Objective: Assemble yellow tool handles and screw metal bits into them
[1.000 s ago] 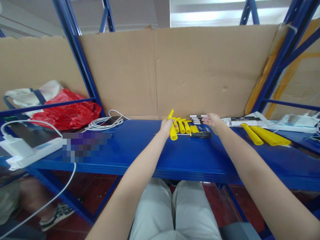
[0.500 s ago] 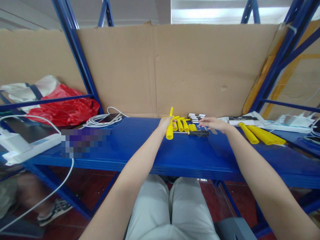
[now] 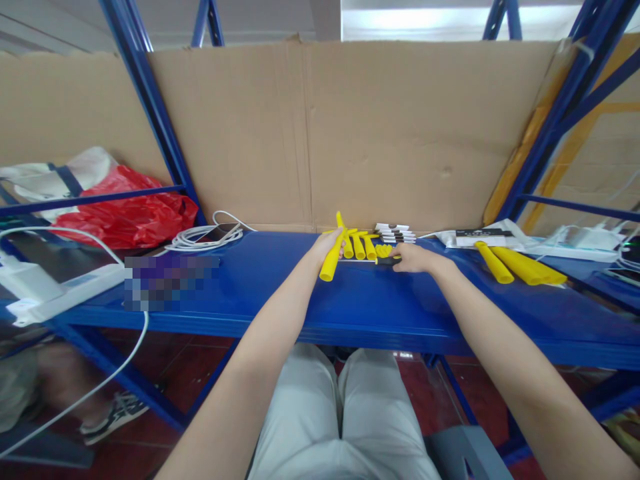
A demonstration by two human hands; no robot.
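My left hand (image 3: 327, 247) is closed on a yellow tapered plastic tube (image 3: 330, 262), its wide open end tilted toward me. Beside it several similar yellow pieces (image 3: 359, 247) lie in a row, along with smaller yellow pieces (image 3: 383, 251). My right hand (image 3: 413, 257) has its fingers closed round the black handle of a screwdriver (image 3: 387, 261). The screwdriver lies low over the table, its thin shaft pointing left, in front of the yellow row. Some fingertips of the right hand are hidden.
Behind the yellow pieces sits a stack of small white-and-black packs (image 3: 395, 233). Larger yellow cones (image 3: 525, 266) lie at the right on the blue table (image 3: 380, 307). White cable coils (image 3: 207, 239), a power strip (image 3: 75, 293) and a red bag (image 3: 135, 210) are left. Cardboard (image 3: 400, 133) stands behind.
My right hand has come down and left onto the screwdriver's handle and closed on it. The yellow tube in my left hand has tilted, its wide end now further left.
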